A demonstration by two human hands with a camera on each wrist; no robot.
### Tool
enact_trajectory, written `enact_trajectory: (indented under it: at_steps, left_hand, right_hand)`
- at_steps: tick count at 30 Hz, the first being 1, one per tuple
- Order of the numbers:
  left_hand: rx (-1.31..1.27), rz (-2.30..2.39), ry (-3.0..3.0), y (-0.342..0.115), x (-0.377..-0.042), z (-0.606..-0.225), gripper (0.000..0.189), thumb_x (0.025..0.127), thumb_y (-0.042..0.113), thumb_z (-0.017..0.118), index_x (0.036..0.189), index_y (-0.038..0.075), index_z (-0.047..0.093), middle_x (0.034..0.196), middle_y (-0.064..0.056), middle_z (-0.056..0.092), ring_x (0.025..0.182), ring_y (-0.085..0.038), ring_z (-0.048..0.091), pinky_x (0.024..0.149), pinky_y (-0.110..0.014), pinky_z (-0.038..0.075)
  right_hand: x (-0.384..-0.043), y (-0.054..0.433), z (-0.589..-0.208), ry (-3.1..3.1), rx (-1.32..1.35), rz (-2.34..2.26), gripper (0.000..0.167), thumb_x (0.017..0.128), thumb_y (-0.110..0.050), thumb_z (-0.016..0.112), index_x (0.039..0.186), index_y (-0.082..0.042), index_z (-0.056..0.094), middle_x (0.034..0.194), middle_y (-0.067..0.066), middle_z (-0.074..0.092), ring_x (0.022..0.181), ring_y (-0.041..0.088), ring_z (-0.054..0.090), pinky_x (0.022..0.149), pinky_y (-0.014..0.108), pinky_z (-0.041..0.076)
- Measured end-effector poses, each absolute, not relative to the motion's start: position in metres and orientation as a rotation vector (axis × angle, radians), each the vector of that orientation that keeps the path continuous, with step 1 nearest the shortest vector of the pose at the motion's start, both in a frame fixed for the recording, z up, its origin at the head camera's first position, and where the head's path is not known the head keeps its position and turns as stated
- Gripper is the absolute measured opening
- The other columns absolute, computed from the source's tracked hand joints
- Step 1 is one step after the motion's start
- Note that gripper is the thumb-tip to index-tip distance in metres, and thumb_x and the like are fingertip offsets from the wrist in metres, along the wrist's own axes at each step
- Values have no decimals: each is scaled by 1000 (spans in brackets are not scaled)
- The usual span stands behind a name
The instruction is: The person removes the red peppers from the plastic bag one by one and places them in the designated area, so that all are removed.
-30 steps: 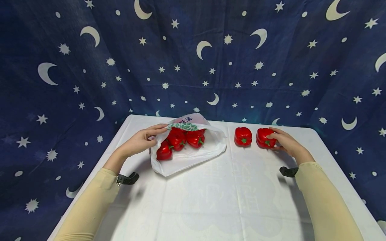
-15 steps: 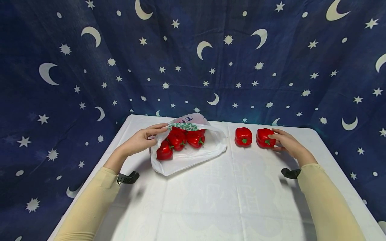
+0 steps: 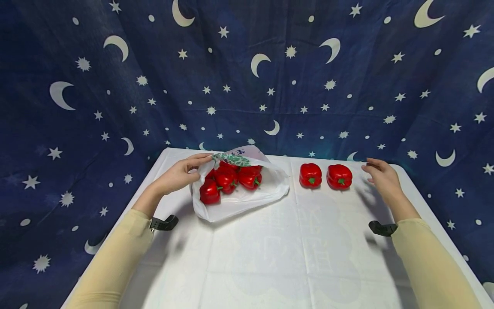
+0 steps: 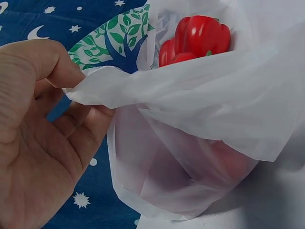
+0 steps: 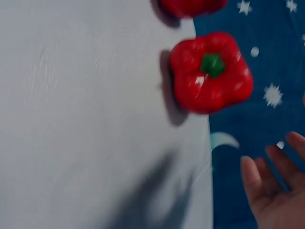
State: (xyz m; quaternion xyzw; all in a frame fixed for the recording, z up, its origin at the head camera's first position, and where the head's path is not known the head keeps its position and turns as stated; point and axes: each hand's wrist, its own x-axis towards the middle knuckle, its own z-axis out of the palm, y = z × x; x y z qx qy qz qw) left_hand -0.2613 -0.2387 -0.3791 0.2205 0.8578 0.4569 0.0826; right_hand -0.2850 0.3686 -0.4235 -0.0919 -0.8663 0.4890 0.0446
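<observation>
My left hand [image 3: 175, 176] pinches the rim of a white plastic bag [image 4: 190, 90] between thumb and fingers, holding its mouth up. Inside the bag lie several red bell peppers [image 3: 226, 178] with green stems; the bag wall partly hides some. My right hand [image 3: 386, 180] hovers to the right of a red bell pepper [image 3: 339, 177], apart from it, fingers relaxed and holding nothing. In the right wrist view that pepper [image 5: 209, 71] rests on the table with its stem facing the camera. Another red bell pepper [image 3: 310, 176] stands just left of it.
A white cloth covers the table [image 3: 270, 266]. Behind it hangs a dark blue curtain [image 3: 231, 124] with moons and stars. Black straps sit at both wrists.
My right hand has let go of the rightmost bell pepper and drawn away to the right. My left hand keeps its pinch on the bag and has barely shifted.
</observation>
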Motion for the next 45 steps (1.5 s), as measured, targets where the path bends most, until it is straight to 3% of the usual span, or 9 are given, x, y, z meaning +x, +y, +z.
enact_trajectory:
  at_steps: [4, 7, 11, 14, 17, 19, 25, 34, 45]
  left_hand:
    - [658, 1436, 2541, -239, -265, -379, 65, 91, -5, 49, 154, 12, 48, 163, 0, 32, 145, -25, 34, 101, -34, 43]
    - [659, 1459, 2541, -240, -266, -379, 65, 91, -5, 50, 154, 9, 47, 164, -2, 31, 148, -27, 30, 109, -38, 38]
    - [677, 1423, 2553, -241, -267, -379, 65, 90, -5, 50, 154, 9, 48, 164, -2, 31, 148, -27, 30, 97, -32, 43]
    - [697, 1371, 2559, -239, -268, -377, 65, 91, -5, 50, 153, 14, 50, 165, 5, 29, 148, -25, 29, 90, -35, 44]
    - [720, 1311, 2561, -238, -268, -375, 64, 92, -4, 49, 153, 17, 51, 167, 8, 25, 150, -25, 27, 94, -43, 43]
    - [728, 1273, 2569, -236, -269, -373, 64, 93, -4, 49, 152, 18, 52, 166, 9, 25, 149, -24, 29, 96, -45, 43]
    - [723, 1189, 2602, -234, -270, -369, 63, 92, -3, 52, 152, 16, 52, 165, 7, 28, 133, -26, 42, 77, -38, 45]
    - [805, 1083, 2652, -227, -273, -363, 59, 92, -6, 49, 147, 14, 59, 166, 4, 27, 133, -24, 40, 67, -33, 43]
    - [844, 886, 2703, -213, -279, -358, 60, 95, -1, 49, 154, 11, 48, 161, -4, 33, 127, -26, 45, 88, -40, 48]
  right_hand:
    - [-275, 352, -414, -2563, -221, 1404, 62, 106, -42, 50, 156, -7, 42, 148, 20, 49, 117, 15, 53, 98, 29, 49]
    - [-267, 334, -408, -2555, -104, 1376, 57, 106, -39, 52, 153, -9, 47, 147, 17, 52, 116, 12, 52, 99, 27, 48]
    - [-259, 308, -403, -2601, 100, 1384, 52, 106, -33, 55, 151, -9, 49, 147, 15, 53, 125, 23, 49, 102, 33, 47]
    - [-253, 289, -404, -2627, 227, 1417, 50, 105, -29, 57, 150, -9, 51, 146, 16, 54, 126, 27, 49, 96, 26, 49]
    - [-249, 273, -410, -2626, 323, 1473, 48, 103, -23, 61, 148, -7, 53, 143, 17, 55, 123, 28, 51, 87, 17, 49]
    - [-248, 264, -416, -2631, 366, 1507, 48, 102, -23, 64, 146, -7, 55, 142, 15, 57, 122, 28, 52, 90, 22, 49]
    - [-243, 246, -431, -2693, 435, 1551, 49, 99, -25, 68, 144, -9, 58, 138, 17, 59, 119, 29, 54, 90, 26, 47]
    - [-242, 238, -442, -2721, 440, 1567, 46, 97, -23, 70, 140, -11, 61, 135, 18, 61, 115, 32, 57, 87, 30, 52]
    - [-240, 235, -448, -2688, 506, 1573, 45, 96, -21, 70, 139, -10, 62, 135, 12, 63, 118, 29, 58, 86, 26, 52]
